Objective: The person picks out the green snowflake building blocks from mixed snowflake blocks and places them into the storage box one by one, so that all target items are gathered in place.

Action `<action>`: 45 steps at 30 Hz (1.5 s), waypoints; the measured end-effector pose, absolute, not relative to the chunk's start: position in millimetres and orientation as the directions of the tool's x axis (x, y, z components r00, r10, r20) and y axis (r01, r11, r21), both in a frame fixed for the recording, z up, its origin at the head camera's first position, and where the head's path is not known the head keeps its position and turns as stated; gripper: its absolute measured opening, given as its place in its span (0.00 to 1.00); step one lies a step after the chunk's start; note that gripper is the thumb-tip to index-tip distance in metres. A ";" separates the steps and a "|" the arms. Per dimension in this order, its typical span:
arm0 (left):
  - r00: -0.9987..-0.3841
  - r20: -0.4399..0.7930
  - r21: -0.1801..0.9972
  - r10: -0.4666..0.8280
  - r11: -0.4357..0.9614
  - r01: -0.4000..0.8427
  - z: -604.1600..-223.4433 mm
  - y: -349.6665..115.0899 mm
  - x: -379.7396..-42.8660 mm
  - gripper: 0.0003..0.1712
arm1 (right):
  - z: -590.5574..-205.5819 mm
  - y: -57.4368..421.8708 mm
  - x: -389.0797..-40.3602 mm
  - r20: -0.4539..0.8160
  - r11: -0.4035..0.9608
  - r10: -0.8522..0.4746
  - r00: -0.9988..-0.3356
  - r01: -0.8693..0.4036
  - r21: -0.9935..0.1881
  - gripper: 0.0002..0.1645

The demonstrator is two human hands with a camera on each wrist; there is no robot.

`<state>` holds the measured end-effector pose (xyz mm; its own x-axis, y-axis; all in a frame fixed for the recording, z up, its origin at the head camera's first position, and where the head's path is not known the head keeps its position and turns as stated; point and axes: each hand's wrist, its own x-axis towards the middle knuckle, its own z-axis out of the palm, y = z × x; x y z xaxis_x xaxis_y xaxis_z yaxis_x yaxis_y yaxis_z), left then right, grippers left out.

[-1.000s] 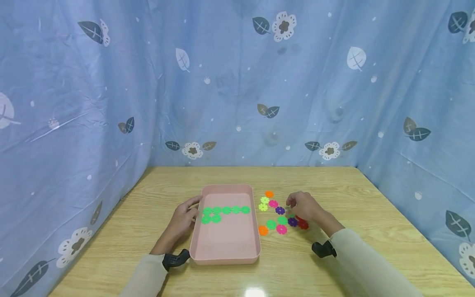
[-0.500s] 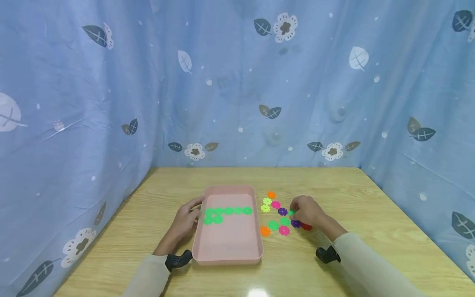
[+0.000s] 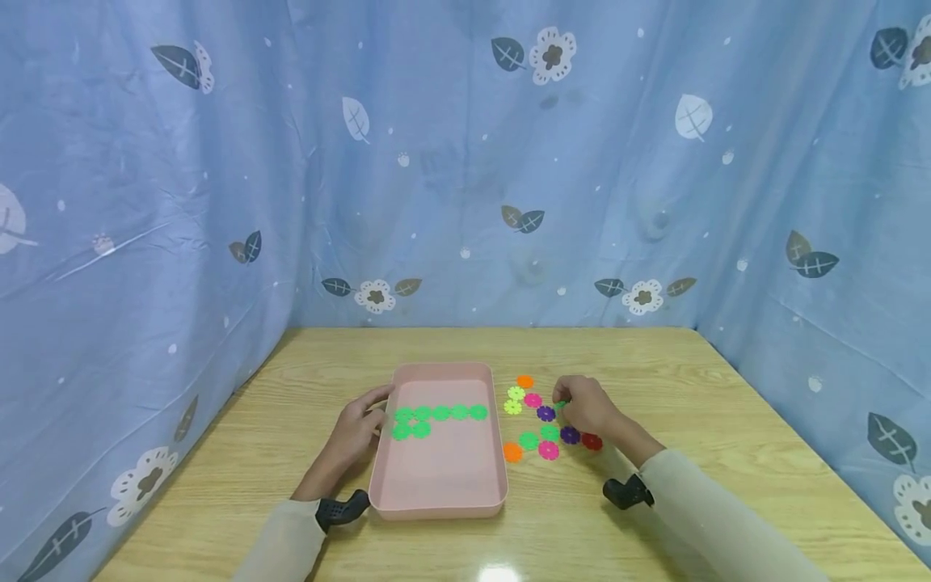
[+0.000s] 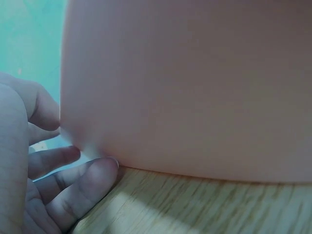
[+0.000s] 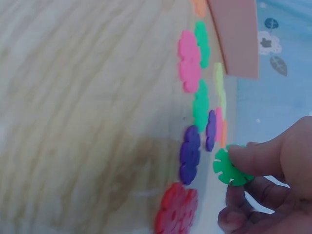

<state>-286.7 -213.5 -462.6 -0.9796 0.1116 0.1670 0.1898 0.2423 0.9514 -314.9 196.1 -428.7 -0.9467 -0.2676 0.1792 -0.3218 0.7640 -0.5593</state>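
Note:
My right hand (image 3: 591,406) pinches a green notched plastic disc (image 5: 224,168) between thumb and fingers, just over the table right of the pink tray (image 3: 444,478). In the right wrist view the disc is tilted up, apart from the loose discs. My left hand (image 3: 354,430) rests against the tray's left side; its fingertips (image 4: 100,173) touch the outer wall in the left wrist view. Inside the tray lie several green discs (image 3: 441,413), a row with two more below its left end. Nearest the right hand are purple discs (image 3: 570,435) and a red disc (image 3: 592,442).
Between tray and right hand lie loose discs: orange (image 3: 512,452), pink (image 3: 549,450), green (image 3: 528,440), yellow-green (image 3: 512,406), and another orange disc (image 3: 525,381) farther back. A blue patterned curtain (image 3: 465,178) hangs behind and beside the wooden table (image 3: 727,485).
My right hand has taken hold of a green disc near the purple and red discs and lifted it slightly, uncovering those discs. The left hand stays at the tray.

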 end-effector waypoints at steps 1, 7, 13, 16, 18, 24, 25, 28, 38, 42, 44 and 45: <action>-0.979 0.170 0.950 0.113 0.244 0.193 -462.5 -213.0 -286.9 0.32 | -427.7 195.5 -315.6 0.189 0.758 -0.268 -0.945 -0.328 -0.564 0.11; -0.980 0.167 0.949 0.111 0.252 0.191 -463.5 -212.0 -287.1 0.32 | -420.0 183.0 -314.9 0.216 0.707 -0.226 -0.950 -0.312 -0.635 0.08; -0.983 0.159 0.943 0.093 0.281 0.179 -463.5 -212.6 -285.8 0.33 | -415.6 160.6 -313.1 0.238 0.681 -0.209 -0.948 -0.316 -0.661 0.09; -0.984 0.153 0.941 0.089 0.291 0.173 -459.0 -211.1 -283.9 0.32 | -414.1 150.0 -314.7 0.255 0.673 -0.213 -0.943 -0.331 -0.662 0.09; -0.985 0.145 0.942 0.096 0.291 0.167 -452.0 -209.6 -279.3 0.32 | -413.6 143.2 -315.9 0.264 0.663 -0.225 -0.938 -0.346 -0.664 0.07; -0.980 0.149 0.944 0.130 0.276 0.180 -431.7 -205.3 -264.9 0.32 | -411.0 126.1 -316.2 0.253 0.596 -0.243 -0.937 -0.350 -0.723 0.05; -0.979 0.154 0.944 0.130 0.275 0.185 -435.1 -205.9 -267.1 0.32 | -410.0 123.6 -315.6 0.249 0.578 -0.244 -0.937 -0.347 -0.739 0.05; -0.977 0.179 0.939 0.117 0.275 0.205 -451.0 -208.7 -277.3 0.32 | -407.0 116.2 -314.0 0.250 0.530 -0.256 -0.934 -0.352 -0.772 0.06; -0.978 0.184 0.940 0.094 0.273 0.203 -464.4 -206.3 -288.3 0.32 | -399.4 87.2 -309.7 0.189 0.483 -0.271 -0.944 -0.303 -0.821 0.08; -0.980 0.182 0.940 0.077 0.278 0.196 -462.4 -208.4 -287.3 0.33 | -397.8 73.0 -310.7 0.140 0.472 -0.295 -0.945 -0.272 -0.839 0.10; -0.980 0.182 0.939 0.075 0.282 0.196 -462.0 -210.2 -286.8 0.33 | -397.4 67.0 -311.7 0.117 0.473 -0.302 -0.946 -0.255 -0.844 0.11; -0.980 0.181 0.939 0.077 0.283 0.196 -461.8 -211.1 -286.0 0.32 | -397.4 64.1 -312.1 0.107 0.473 -0.307 -0.946 -0.249 -0.845 0.11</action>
